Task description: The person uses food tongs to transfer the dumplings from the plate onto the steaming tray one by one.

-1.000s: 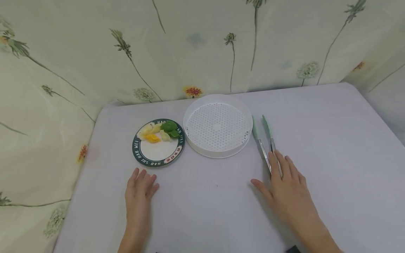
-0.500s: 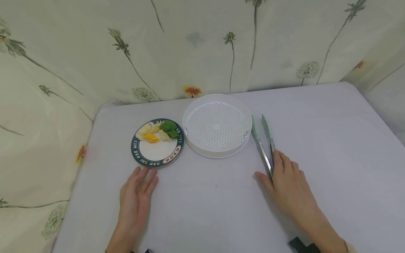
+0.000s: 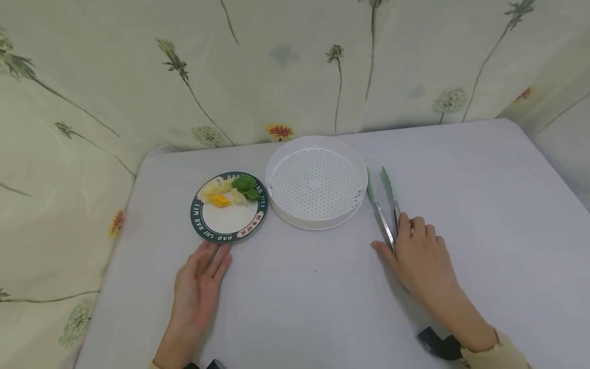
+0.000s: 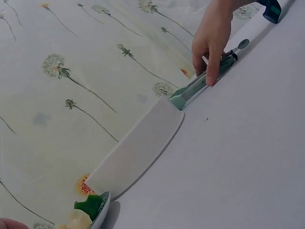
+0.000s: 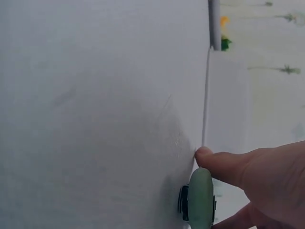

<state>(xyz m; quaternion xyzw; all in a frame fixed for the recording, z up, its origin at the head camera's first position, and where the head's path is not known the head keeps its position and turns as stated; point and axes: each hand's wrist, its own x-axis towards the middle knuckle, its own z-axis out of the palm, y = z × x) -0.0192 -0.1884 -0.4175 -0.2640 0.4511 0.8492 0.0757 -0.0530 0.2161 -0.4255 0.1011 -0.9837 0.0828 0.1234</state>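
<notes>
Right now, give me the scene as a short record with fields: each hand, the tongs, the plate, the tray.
left hand: flat on the table, fingers straight, holding nothing, just in front of the plate
right hand: fingers curling round the handle end of the tongs
tongs: lying on the table, green tips pointing away, right of the tray
plate: dark green rim, dumplings piled at its far side
tray: white, round, perforated, nothing in it, between plate and tongs

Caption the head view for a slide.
Right hand curls onto tongs beside a white tray; left hand lies flat near a plate of dumplings.
</notes>
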